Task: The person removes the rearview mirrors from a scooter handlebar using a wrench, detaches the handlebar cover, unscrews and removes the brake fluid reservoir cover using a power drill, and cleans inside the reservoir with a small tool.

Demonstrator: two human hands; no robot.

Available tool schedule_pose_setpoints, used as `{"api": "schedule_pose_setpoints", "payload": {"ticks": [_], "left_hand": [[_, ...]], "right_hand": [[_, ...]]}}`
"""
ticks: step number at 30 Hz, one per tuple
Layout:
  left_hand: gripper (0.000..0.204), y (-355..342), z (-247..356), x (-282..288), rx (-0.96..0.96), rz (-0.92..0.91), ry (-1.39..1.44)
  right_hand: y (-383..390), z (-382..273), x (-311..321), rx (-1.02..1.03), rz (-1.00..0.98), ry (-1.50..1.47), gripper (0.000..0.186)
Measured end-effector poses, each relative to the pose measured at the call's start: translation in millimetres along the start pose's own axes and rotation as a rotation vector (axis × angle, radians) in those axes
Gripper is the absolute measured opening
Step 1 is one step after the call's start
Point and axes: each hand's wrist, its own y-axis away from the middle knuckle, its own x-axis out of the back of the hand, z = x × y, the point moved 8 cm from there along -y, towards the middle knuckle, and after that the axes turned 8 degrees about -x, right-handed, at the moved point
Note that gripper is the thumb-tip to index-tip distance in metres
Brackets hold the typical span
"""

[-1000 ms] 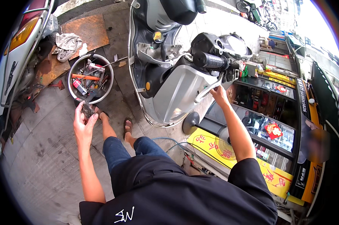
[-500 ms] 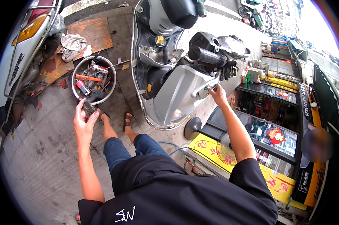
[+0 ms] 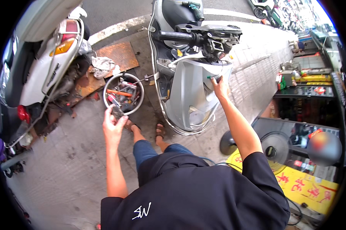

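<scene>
My left hand (image 3: 113, 128) grips a dark, grimy part (image 3: 117, 112) just above the near rim of a metal basin (image 3: 123, 112) full of tools. My right hand (image 3: 220, 87) is at the silver front panel (image 3: 184, 96) of a scooter, below its black handlebar (image 3: 180, 37), with finger and thumb closed at a small green item (image 3: 210, 78); whether they grip it or the panel edge, I cannot make out. A green and black drill (image 3: 198, 11) lies on the scooter seat (image 3: 177, 13).
A white scooter (image 3: 42, 76) stands at left, beside a rag (image 3: 102, 67) on a rusty board (image 3: 119, 55). On the right are a standing fan (image 3: 276, 149), a yellow sign (image 3: 303, 184) and shop counters (image 3: 303, 90). My sandalled feet are below the basin.
The view has shifted: the basin and left scooter appear farther right, and more road shows. Both hands appear shifted in the picture, the left one still holding the dark part.
</scene>
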Motion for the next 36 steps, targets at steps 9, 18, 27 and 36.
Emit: {"api": "schedule_pose_setpoints", "payload": {"ticks": [9,18,27,36], "left_hand": [[0.063,50,53,-108,-0.032,-0.224,-0.231],[0.067,53,94,-186,-0.263,-0.340,-0.396],[0.067,67,102,-208,-0.326,-0.328,-0.628],[0.072,65,87,-207,-0.252,-0.447,-0.603]], "right_hand": [[165,-14,-48,-0.133,-0.771,-0.940,0.026],[203,-58,24,0.107,-0.803,-1.053,0.027],[213,-63,37,0.155,-0.826,-1.118,0.023],[211,-57,34,0.115,-0.776,-1.020,0.022]]}}
